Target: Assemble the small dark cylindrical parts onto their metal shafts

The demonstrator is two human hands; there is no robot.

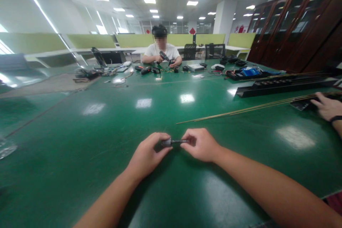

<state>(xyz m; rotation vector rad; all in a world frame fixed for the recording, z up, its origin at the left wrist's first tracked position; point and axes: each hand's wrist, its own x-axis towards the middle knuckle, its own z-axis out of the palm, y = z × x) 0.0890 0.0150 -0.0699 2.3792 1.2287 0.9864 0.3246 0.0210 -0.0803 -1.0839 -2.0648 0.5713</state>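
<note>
Between my hands, just above the green table (112, 171), lies a small metal part (167, 143) with a grey cylindrical body and a thin dark shaft (176, 141). My left hand (151, 151) pinches the cylindrical body between thumb and fingers. At the other end, my right hand (200, 145) is closed on the shaft with thumb and forefinger. The piece is held level, left to right. Its exact kind cannot be made out, and my fingers hide both ends.
Thin brass-coloured rods (213, 117) stretch across the table to the right, near another person's hand (327, 106). Behind them lies a long black metal channel (267, 89). Across the table a person (171, 51) holds a power drill (164, 56). A blue item (251, 71) sits among tools.
</note>
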